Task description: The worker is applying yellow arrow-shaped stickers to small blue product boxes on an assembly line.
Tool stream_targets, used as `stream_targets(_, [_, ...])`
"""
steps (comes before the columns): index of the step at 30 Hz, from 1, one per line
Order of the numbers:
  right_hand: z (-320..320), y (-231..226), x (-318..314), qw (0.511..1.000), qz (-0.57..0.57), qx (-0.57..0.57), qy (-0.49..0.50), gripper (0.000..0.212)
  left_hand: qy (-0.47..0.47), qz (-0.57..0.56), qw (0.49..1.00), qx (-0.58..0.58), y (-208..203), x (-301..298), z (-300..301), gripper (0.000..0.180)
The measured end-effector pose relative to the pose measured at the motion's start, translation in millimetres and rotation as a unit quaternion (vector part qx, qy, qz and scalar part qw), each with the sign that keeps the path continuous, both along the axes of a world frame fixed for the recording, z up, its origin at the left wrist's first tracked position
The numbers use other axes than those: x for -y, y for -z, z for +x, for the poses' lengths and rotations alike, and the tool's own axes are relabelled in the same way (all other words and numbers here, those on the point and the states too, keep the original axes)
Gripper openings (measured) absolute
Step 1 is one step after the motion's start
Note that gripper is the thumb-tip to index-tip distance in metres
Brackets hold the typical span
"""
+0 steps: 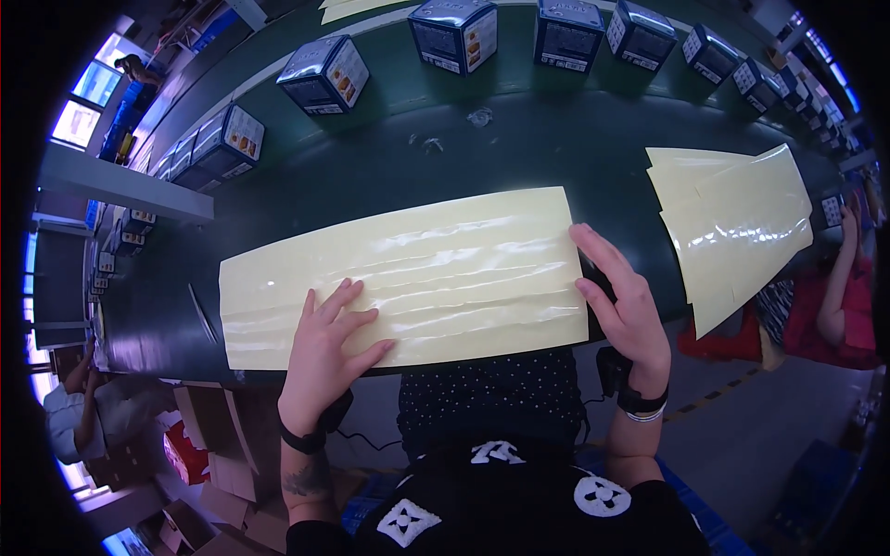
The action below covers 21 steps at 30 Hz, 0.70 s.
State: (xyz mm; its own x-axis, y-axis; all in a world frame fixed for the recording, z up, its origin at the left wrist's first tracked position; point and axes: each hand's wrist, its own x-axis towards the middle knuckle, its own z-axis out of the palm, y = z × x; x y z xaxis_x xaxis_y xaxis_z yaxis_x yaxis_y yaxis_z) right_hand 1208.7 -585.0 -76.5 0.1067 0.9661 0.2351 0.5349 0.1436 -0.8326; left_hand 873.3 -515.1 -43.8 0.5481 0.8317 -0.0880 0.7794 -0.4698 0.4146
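head view, only one: pale yellow glossy rectangular sheets [473, 315], seemingly a layered set, lie flat along the near edge of the dark green flat-topped workbench [315, 190], long side roughly parallel to that edge. several lengthwise ridges or overlapping edges on top; can't tell which.

left hand [326, 345]: palm down, fingers spread, tips resting on the sheets left of their middle. not gripping. right hand [630, 304]: fingers half bent, thumb apart from them, tips against the short right edge of the sheets. looks like contact only, no pinch visible.

progress, my read: sheets are laid out and being steadied or squared; the right edge looks fairly even, the ridges aren't flat. nothing is lifted off. second fanned pile of pale yellow glossy sheets [737, 208] sits further right, near corner at the bench's near edge, no hand on it, edges uneven, so that one looks undone.

dark blue printed cardboard boxes [453, 37] stand in a row along the far edge. crumpled clear scrap [479, 118] lies toward that edge.
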Motion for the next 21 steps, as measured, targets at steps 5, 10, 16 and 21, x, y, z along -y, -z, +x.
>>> stream_targets(5, [13.8,3.4,-12.8,0.982,0.025,0.181,-0.038,0.044,-0.038,0.003,0.997,-0.071,-5.7,-5.8,18.1,0.033])
stream_targets(10, [12.3,6.5,-3.3,0.971,0.037,0.232,-0.047,0.043,-0.026,0.139,0.99,-0.017,5.9,6.9,87.6,0.025])
stream_targets(16, [13.3,10.3,-3.8,0.964,0.07,0.252,-0.049,0.031,0.08,0.148,0.979,0.116,23.9,30.5,176.9,0.031])
stream_targets(21, [18.0,12.2,-2.4,0.963,0.087,0.253,-0.018,0.024,0.086,0.151,0.979,0.108,36.9,28.8,190.4,0.033])
